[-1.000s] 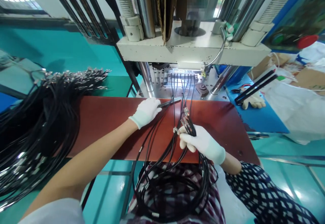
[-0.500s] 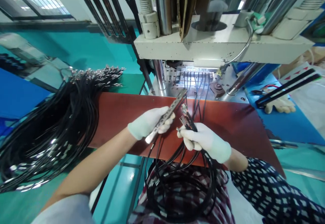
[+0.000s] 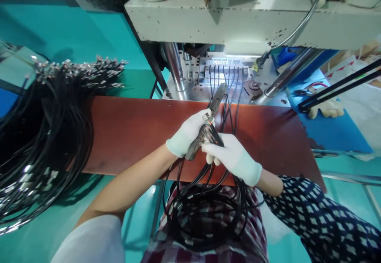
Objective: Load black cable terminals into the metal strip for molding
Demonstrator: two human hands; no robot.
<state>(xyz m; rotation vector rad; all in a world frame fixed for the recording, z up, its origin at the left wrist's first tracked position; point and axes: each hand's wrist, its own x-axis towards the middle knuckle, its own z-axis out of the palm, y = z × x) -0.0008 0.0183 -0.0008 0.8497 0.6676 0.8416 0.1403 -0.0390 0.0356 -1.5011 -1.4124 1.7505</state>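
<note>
My left hand (image 3: 190, 132), in a white glove, is closed around a long slotted metal bar (image 3: 219, 94) that slants up toward the press. In its white glove, my right hand (image 3: 228, 151) grips a bunch of black cables (image 3: 214, 136) with bare metal connectors at their ends. These connectors overlap the middle of the bar and hide part of it; whether one sits in a slot I cannot tell. The cables loop down into a coil (image 3: 208, 231) over my lap. Behind the bar, several thin cables run out of a lit metal mould (image 3: 223, 73).
A press frame (image 3: 208, 24) spans the space above the mould, with steel posts (image 3: 174, 66) either side. A reddish-brown board (image 3: 133, 132) lies under my hands. At left hangs a large bundle of black cables (image 3: 65, 108). A spare glove (image 3: 326, 108) lies on the blue surface at right.
My right hand has brought the cable connectors leftward onto the bar. The bar has turned a little toward upright in my left hand. My view has tipped downward.
</note>
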